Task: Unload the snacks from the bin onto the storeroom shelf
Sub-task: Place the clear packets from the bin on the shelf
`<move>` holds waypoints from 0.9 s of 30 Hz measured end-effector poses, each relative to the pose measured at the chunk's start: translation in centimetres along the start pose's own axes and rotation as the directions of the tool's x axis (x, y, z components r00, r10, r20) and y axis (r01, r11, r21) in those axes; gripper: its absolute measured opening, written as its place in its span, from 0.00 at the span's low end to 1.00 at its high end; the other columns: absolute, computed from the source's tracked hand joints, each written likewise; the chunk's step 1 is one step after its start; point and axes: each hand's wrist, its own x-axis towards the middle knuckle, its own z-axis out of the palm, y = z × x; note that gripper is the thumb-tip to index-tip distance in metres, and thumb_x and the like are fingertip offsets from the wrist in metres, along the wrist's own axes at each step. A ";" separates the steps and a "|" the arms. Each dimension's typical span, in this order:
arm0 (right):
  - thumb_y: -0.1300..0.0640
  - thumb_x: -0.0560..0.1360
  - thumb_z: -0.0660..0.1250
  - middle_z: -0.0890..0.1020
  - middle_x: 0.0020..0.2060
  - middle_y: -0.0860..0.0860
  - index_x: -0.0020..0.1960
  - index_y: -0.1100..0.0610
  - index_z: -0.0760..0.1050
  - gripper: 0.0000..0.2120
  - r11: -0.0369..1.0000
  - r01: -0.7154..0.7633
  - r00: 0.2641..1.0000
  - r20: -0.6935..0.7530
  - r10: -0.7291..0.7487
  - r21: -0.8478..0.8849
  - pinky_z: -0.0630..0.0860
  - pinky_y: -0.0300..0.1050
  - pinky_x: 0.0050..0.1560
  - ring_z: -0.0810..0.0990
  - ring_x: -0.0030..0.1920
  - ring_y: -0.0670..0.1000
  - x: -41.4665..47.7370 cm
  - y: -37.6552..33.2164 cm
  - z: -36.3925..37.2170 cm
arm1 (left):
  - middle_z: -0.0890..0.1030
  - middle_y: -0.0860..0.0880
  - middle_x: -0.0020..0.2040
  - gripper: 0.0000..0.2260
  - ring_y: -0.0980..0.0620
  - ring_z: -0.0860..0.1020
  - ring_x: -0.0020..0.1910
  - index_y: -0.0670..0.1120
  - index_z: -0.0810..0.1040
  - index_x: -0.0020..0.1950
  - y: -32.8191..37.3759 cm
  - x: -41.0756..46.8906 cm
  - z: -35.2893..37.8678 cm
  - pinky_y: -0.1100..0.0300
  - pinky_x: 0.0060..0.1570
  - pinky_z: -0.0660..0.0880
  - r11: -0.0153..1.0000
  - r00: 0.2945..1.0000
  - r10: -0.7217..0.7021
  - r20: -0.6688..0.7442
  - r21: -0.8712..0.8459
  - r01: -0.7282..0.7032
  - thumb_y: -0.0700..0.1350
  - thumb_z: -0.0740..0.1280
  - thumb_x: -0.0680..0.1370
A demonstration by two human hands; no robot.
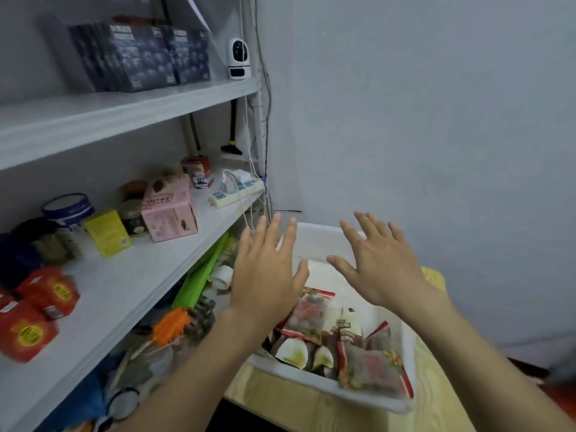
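A white plastic bin (314,377) stands on a light wooden surface at the lower right. Several snack packets (314,319) in red, brown and white wrappers lie in its near half. My left hand (268,269) hovers flat above the bin's left side, fingers spread and holding nothing. My right hand (383,263) hovers above the far right part of the bin, also spread and empty. The white middle shelf (131,282) runs along the left and carries red boxes (34,313), a pink carton (170,210), a yellow box (107,233) and a blue-lidded tub (68,208).
The upper shelf (124,110) carries dark blue boxes (137,57) and a small white camera (238,59). A white power strip (237,190) with cables lies at the middle shelf's right end. Below that shelf sit a green object (202,275) and mixed clutter. A grey wall stands on the right.
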 end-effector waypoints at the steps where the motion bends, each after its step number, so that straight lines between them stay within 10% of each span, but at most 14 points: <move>1: 0.34 0.81 0.45 0.48 0.81 0.56 0.81 0.52 0.47 0.35 1.000 -0.023 1.000 0.009 0.023 0.006 0.46 0.55 0.78 0.46 0.80 0.55 -0.1 0.4 0.7 | 0.73 0.40 0.71 0.30 0.39 0.71 0.70 0.43 0.71 0.73 0.4 0.2 0.9 0.40 0.68 0.69 1.000 1.000 0.026 0.011 -0.012 -0.026 0.58 0.54 0.77; 16: 0.35 0.81 0.50 0.53 0.80 0.56 0.81 0.53 0.50 0.35 0.957 -0.287 0.941 0.192 0.277 0.025 0.51 0.56 0.78 0.50 0.80 0.55 0.6 2.1 9.6 | 0.69 0.40 0.74 0.29 0.39 0.66 0.74 0.45 0.67 0.76 0.5 2.2 12.0 0.42 0.71 0.64 0.952 0.942 0.264 0.208 -0.212 -0.220 0.58 0.58 0.78; 27: 0.37 0.81 0.55 0.76 0.67 0.56 0.79 0.53 0.56 0.33 0.916 -0.300 0.928 0.306 0.215 0.266 0.72 0.55 0.61 0.73 0.67 0.58 4.5 -1.2 16.5 | 0.61 0.42 0.78 0.29 0.42 0.58 0.78 0.47 0.59 0.80 -1.7 0.2 16.0 0.45 0.75 0.57 0.949 0.917 0.236 0.323 -0.281 -0.146 0.58 0.53 0.81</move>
